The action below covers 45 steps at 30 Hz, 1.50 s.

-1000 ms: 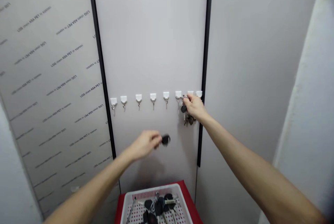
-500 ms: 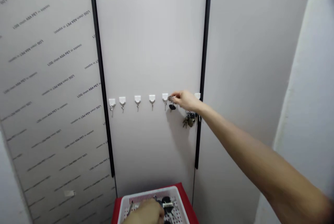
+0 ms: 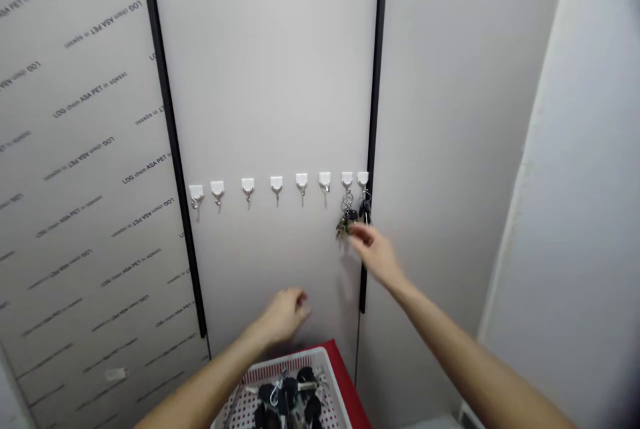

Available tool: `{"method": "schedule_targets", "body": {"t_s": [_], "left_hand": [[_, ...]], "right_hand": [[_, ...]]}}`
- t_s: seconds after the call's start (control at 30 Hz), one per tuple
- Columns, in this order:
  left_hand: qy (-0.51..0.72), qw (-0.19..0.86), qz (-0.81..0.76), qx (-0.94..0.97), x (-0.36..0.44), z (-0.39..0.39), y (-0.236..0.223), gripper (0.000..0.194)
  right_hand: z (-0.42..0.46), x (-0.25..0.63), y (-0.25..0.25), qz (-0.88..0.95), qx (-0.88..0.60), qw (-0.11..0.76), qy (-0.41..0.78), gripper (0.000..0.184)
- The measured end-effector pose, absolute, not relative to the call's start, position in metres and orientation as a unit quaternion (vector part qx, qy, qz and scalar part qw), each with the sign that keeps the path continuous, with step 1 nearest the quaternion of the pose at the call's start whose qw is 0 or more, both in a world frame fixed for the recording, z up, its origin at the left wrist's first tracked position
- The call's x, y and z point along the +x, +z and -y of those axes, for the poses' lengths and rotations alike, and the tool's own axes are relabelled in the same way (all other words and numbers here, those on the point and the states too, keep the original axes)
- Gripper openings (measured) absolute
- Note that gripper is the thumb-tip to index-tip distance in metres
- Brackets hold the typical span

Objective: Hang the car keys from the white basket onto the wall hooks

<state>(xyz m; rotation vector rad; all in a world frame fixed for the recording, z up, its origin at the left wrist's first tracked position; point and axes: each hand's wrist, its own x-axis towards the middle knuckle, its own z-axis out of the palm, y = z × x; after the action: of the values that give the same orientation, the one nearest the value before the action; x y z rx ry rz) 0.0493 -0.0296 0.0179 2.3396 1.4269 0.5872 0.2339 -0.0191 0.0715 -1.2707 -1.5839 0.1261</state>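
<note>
White adhesive wall hooks (image 3: 301, 182) run in a row across the grey panel (image 3: 260, 82). Two bunches of keys hang from the rightmost hooks: a ring with a brass-coloured cluster (image 3: 345, 221) and a black key fob (image 3: 365, 210). Just below them is my right hand (image 3: 376, 255), its blurred fingers extended and close to the brass cluster, with nothing visible in it. My left hand (image 3: 285, 314) hangs above the basket, loosely curled; its palm is hidden. Several black-headed car keys (image 3: 287, 399) lie in a white plastic basket (image 3: 295, 363).
The basket sits on a red stand (image 3: 345, 375) below the panel. Black vertical strips (image 3: 374, 115) edge the panel on both sides. A printed film-covered board (image 3: 85, 135) stands on the left, and a pale wall (image 3: 555, 215) on the right.
My right hand has dropped from the hook row, with no black key showing in it. My left hand has risen out of the basket. The view has shifted slightly.
</note>
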Motion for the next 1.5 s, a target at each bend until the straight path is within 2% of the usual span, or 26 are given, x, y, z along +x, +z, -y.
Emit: {"method": "schedule_targets", "body": {"t_s": [0.07,0.2,0.27,0.4,0.5,0.57,0.7,0.8,0.87,1.03,1.2,1.37,1.5], "left_hand": [[0.308,0.184,-0.492,0.793,0.074,0.011,0.044,0.038],[0.441,0.264,-0.479,0.712,0.133,-0.021,0.086,0.047],[0.47,0.297,-0.47,0.685,0.157,-0.03,0.096,0.04],[0.502,0.352,-0.433,0.661,0.179,-0.034,0.11,0.013],[0.515,0.366,-0.397,0.665,0.181,-0.033,0.135,0.017],[0.536,0.338,-0.385,0.671,0.179,-0.035,0.16,0.017],[0.524,0.192,-0.41,0.721,0.168,-0.041,0.205,0.016],[0.518,0.135,-0.404,0.742,0.157,-0.043,0.219,0.017],[0.523,0.138,-0.39,0.745,0.152,-0.041,0.219,0.017],[0.532,0.271,-0.318,0.736,0.155,-0.034,0.208,0.015],[0.524,0.33,-0.323,0.715,0.155,-0.018,0.162,0.015],[0.415,0.404,-0.409,0.705,0.123,0.005,0.053,0.014],[0.346,0.415,-0.492,0.682,0.09,0.027,-0.031,0.016]], "right_hand": [[0.006,0.253,0.103,0.586,-0.567,0.578,-0.04,0.033],[-0.015,0.265,0.118,0.57,-0.628,0.525,-0.073,0.042],[-0.02,0.266,0.113,0.569,-0.635,0.515,-0.084,0.042],[-0.02,0.272,0.115,0.554,-0.62,0.55,-0.081,0.036],[-0.016,0.277,0.138,0.563,-0.591,0.571,-0.093,0.035],[-0.015,0.277,0.158,0.601,-0.562,0.559,-0.109,0.033],[-0.018,0.269,0.189,0.673,-0.51,0.528,-0.089,0.032],[-0.016,0.265,0.197,0.664,-0.491,0.563,-0.035,0.034],[-0.012,0.262,0.196,0.645,-0.477,0.597,0.014,0.034],[-0.001,0.255,0.19,0.596,-0.427,0.668,0.126,0.033],[0.01,0.251,0.153,0.569,-0.452,0.666,0.166,0.031],[0.034,0.231,0.054,0.608,-0.496,0.547,0.291,0.027],[0.05,0.205,-0.023,0.626,-0.521,0.43,0.39,0.027]]}}
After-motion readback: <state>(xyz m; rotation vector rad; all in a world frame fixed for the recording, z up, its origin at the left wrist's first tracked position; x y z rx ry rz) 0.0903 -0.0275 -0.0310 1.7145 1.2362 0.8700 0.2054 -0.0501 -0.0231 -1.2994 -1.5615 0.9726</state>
